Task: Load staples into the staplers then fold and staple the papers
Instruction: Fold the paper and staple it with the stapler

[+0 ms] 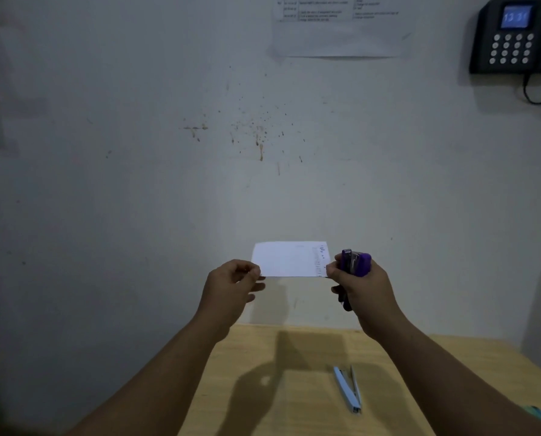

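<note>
The folded paper (289, 259) lies crosswise between both hands, above the counter (262, 372). The left hand (231, 278) pinches its left corner; the right hand's (362, 283) grip is wrapped tight around the purple stapler (355, 262), at the paper's right edge.

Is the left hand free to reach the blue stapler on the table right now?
Probably not yet. The left hand is pinching the folded paper in the air, while the blue stapler lies open on the table with nothing covering it.
</note>
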